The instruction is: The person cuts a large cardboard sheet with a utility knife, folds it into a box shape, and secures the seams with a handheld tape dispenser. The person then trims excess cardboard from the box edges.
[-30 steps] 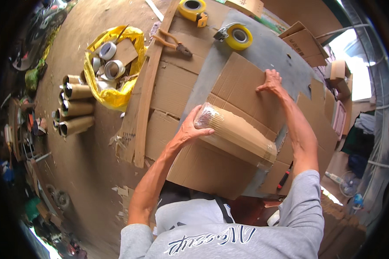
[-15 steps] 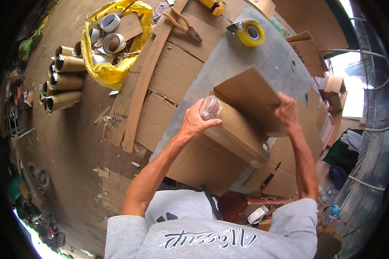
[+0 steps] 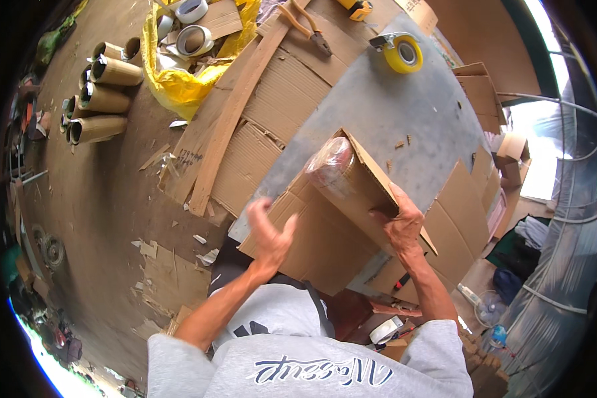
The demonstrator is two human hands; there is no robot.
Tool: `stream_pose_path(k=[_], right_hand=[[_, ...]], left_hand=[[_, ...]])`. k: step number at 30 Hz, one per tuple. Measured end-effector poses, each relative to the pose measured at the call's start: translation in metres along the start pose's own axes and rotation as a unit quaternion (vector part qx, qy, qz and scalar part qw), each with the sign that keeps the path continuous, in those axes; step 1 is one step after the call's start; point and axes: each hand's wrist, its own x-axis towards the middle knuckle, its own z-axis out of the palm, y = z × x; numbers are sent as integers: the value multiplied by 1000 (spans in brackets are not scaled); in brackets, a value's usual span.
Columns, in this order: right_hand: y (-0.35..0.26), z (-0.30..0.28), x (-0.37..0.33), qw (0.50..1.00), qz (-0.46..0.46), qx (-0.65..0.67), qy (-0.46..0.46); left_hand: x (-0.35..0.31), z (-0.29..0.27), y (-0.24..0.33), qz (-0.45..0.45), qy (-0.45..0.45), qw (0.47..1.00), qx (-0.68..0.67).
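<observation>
A thick cardboard-covered roll [image 3: 351, 199], its far end wrapped in clear plastic, lies slantwise on a flat cardboard sheet [image 3: 328, 249]. A raised cardboard flap [image 3: 373, 169] stands along its right side. My right hand [image 3: 404, 224] grips the flap and presses it against the roll, with the thumb on the roll's side. To the left of the roll, my left hand [image 3: 270, 239] is in the air over the sheet's left edge. Its fingers are spread and slightly blurred, and it holds nothing.
A yellow tape dispenser [image 3: 403, 54] stands on the grey table [image 3: 351, 99]. Pliers [image 3: 305, 28] lie beyond a wooden strip [image 3: 245, 106]. A yellow bag [image 3: 179, 89] of tape rolls and several cardboard tubes [image 3: 106, 99] are on the left. A red-black cutter [image 3: 400, 282] lies near my right forearm.
My left hand has let go of the roll's far end and moved down and left. My right hand has swung the flap leftward, up against the roll.
</observation>
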Motion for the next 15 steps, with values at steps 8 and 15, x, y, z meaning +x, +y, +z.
stream_pose_path(k=[8, 15], right_hand=[[-5, 6, -3, 999, -2, 31, 12], [-2, 8, -3, 999, -5, 40, 5]], left_hand=[[-101, -41, -121, -442, -21, 861, -250], [-84, -70, -83, -391, -167, 902, -68]])
